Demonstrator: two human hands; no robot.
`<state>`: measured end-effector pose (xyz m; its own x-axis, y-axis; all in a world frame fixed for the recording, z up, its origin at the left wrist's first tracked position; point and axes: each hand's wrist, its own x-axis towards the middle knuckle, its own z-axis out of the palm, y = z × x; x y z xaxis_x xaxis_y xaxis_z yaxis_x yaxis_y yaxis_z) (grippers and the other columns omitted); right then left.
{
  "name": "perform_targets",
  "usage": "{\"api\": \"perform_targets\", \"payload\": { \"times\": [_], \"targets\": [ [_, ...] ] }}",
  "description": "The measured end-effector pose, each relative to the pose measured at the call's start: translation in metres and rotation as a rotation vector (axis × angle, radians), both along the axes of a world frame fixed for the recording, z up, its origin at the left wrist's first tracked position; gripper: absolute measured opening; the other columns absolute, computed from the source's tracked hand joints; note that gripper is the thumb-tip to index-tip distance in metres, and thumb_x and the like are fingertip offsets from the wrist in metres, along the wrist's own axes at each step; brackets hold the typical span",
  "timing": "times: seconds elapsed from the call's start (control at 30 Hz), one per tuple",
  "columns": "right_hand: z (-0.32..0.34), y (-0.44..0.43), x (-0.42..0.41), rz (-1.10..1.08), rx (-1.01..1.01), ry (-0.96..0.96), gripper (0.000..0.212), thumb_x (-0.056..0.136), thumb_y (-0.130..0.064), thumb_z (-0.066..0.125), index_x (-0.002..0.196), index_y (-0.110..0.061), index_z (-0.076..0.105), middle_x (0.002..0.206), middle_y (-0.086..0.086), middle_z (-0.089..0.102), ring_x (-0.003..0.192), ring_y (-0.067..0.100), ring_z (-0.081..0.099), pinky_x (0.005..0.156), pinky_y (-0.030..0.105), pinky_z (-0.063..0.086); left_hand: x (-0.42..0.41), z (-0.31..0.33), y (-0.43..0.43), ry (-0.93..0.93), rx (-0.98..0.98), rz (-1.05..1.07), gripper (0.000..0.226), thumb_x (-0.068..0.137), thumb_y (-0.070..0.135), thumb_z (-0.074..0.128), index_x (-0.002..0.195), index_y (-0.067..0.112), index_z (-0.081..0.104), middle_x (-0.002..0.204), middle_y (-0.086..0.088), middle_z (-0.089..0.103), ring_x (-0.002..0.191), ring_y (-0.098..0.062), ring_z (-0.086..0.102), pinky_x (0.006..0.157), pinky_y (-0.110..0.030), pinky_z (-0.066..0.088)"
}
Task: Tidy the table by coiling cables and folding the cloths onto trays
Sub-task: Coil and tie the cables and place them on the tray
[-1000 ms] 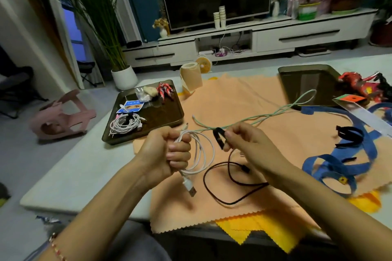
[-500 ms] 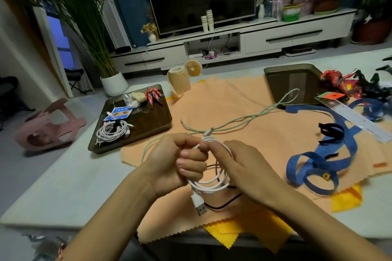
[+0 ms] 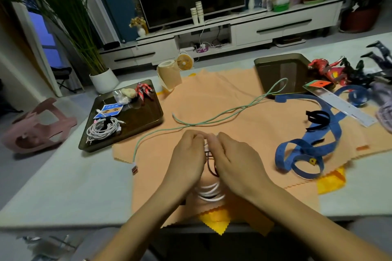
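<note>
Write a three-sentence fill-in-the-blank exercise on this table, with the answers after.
The left hand and the right hand hold a cable coil coloured ____.
The bundled cable lies on the ____ tray.
The green cable lies across the ____ cloth.
Missing words: white; left; orange.
</note>
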<state>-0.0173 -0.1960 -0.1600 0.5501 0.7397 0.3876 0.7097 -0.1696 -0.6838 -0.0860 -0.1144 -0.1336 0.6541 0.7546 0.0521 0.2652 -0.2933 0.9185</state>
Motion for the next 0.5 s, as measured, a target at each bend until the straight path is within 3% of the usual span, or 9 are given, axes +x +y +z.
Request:
{"api": "perform_targets", "payload": {
  "times": [0.07, 0.17, 0.23, 0.3, 0.37, 0.4, 0.43, 0.47, 0.5],
  "targets": [
    [0.001, 0.003, -0.001, -0.022, 0.070, 0.171, 0.052, 0.084, -0.063, 0.013, 0.066, -0.028, 0.048, 0.064, -0.006, 0.054, 0.068, 0.018, 0.053, 0.064, 0.035, 0.039, 0.006, -0.001, -0.003, 0.011, -0.005, -0.024, 0.027, 0.097, 0.016, 0.033, 0.078, 0.014, 0.051, 0.052, 0.007, 0.043, 0.043, -0.004, 0.037, 0.039, -0.017, 0.026],
    [0.004, 0.008, 0.004, -0.090, 0.118, 0.496, 0.060, 0.090, -0.059, 0.032, 0.047, -0.021, 0.048, 0.051, -0.003, 0.051, 0.054, 0.014, 0.046, 0.059, 0.032, 0.035, 0.015, 0.002, -0.007, -0.012, -0.048, -0.057, 0.030, 0.098, 0.021, 0.031, 0.075, 0.015, 0.050, 0.043, 0.007, 0.039, 0.038, -0.004, 0.033, 0.039, -0.020, 0.024],
    [0.004, 0.008, 0.008, -0.119, 0.122, 0.654, 0.060, 0.091, -0.055, 0.037, 0.055, -0.015, 0.061, 0.058, 0.006, 0.060, 0.057, 0.017, 0.051, 0.063, 0.032, 0.038, 0.017, 0.006, -0.007, 0.006, 0.016, -0.069, 0.027, 0.097, 0.021, 0.032, 0.079, 0.018, 0.052, 0.054, 0.005, 0.043, 0.045, -0.005, 0.039, 0.043, -0.022, 0.028],
    [0.004, 0.008, 0.009, -0.138, 0.164, 0.676, 0.060, 0.092, -0.052, 0.040, 0.074, -0.001, 0.068, 0.073, 0.018, 0.066, 0.064, 0.019, 0.054, 0.065, 0.032, 0.041, 0.019, 0.009, -0.010, -0.003, 0.046, -0.093, 0.023, 0.096, 0.020, 0.033, 0.085, 0.022, 0.053, 0.065, -0.005, 0.054, 0.048, -0.007, 0.049, 0.041, -0.025, 0.035],
    [0.007, 0.007, 0.009, -0.145, 0.258, 0.682, 0.049, 0.093, -0.046, 0.045, 0.081, -0.002, 0.066, 0.072, 0.012, 0.065, 0.061, 0.011, 0.050, 0.061, 0.026, 0.041, 0.022, 0.012, -0.011, 0.014, 0.038, -0.131, 0.020, 0.094, 0.019, 0.033, 0.093, 0.022, 0.053, 0.097, -0.006, 0.055, 0.068, -0.014, 0.059, 0.049, -0.038, 0.042],
    [0.008, 0.006, 0.011, -0.151, 0.293, 0.676, 0.044, 0.093, -0.042, 0.047, 0.081, -0.003, 0.064, 0.067, 0.007, 0.060, 0.058, 0.009, 0.047, 0.058, 0.024, 0.039, 0.022, 0.013, -0.012, 0.014, -0.005, -0.152, 0.019, 0.094, 0.019, 0.033, 0.095, 0.021, 0.052, 0.070, -0.016, 0.055, 0.057, -0.021, 0.054, 0.046, -0.038, 0.041],
    [0.009, 0.006, 0.012, -0.164, 0.318, 0.656, 0.040, 0.093, -0.038, 0.048, 0.077, -0.003, 0.062, 0.063, 0.003, 0.055, 0.056, 0.009, 0.043, 0.056, 0.024, 0.037, 0.023, 0.013, -0.010, 0.010, -0.067, -0.176, 0.020, 0.094, 0.018, 0.032, 0.094, 0.020, 0.052, 0.052, 0.004, 0.036, 0.042, -0.017, 0.046, 0.039, -0.031, 0.036],
    [0.010, 0.006, 0.014, -0.180, 0.340, 0.622, 0.038, 0.093, -0.034, 0.048, 0.071, -0.004, 0.058, 0.059, 0.000, 0.050, 0.055, 0.010, 0.040, 0.056, 0.027, 0.035, 0.025, 0.015, -0.008, -0.008, -0.177, -0.204, 0.022, 0.094, 0.017, 0.031, 0.090, 0.017, 0.052, 0.045, 0.002, 0.039, 0.035, -0.007, 0.029, 0.036, -0.021, 0.028],
    [0.011, 0.006, 0.015, -0.193, 0.359, 0.579, 0.038, 0.093, -0.032, 0.048, 0.064, -0.008, 0.052, 0.055, -0.003, 0.046, 0.054, 0.010, 0.038, 0.055, 0.029, 0.033, 0.025, 0.018, -0.006, -0.025, -0.309, -0.240, 0.023, 0.094, 0.017, 0.031, 0.084, 0.015, 0.052, 0.042, 0.006, 0.034, 0.033, -0.006, 0.027, 0.036, -0.016, 0.025]
  ]
}}
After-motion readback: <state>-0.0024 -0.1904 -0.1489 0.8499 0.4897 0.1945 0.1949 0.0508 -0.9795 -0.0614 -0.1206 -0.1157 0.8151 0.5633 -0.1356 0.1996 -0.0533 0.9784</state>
